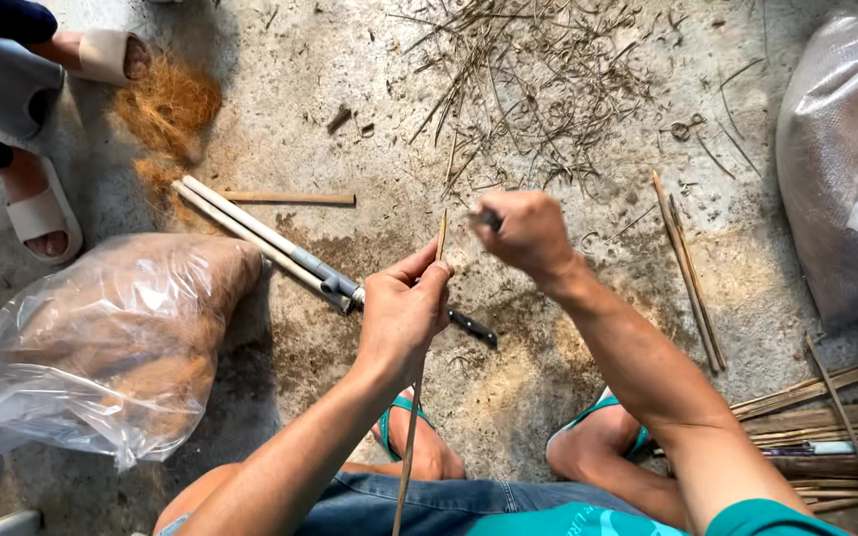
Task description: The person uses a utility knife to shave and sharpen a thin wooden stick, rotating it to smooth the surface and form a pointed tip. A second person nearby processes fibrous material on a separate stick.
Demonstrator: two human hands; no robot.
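Whittling goes on: our left hand (404, 313) pinches a thin stick (419, 397) upright over the floor (508, 387), while our right hand (526, 230) is clenched on a small knife (487, 218) at its tip. Shavings (528, 89) litter the concrete; 2 sticks (689, 268) lie right, more bundled beyond, so much remains.
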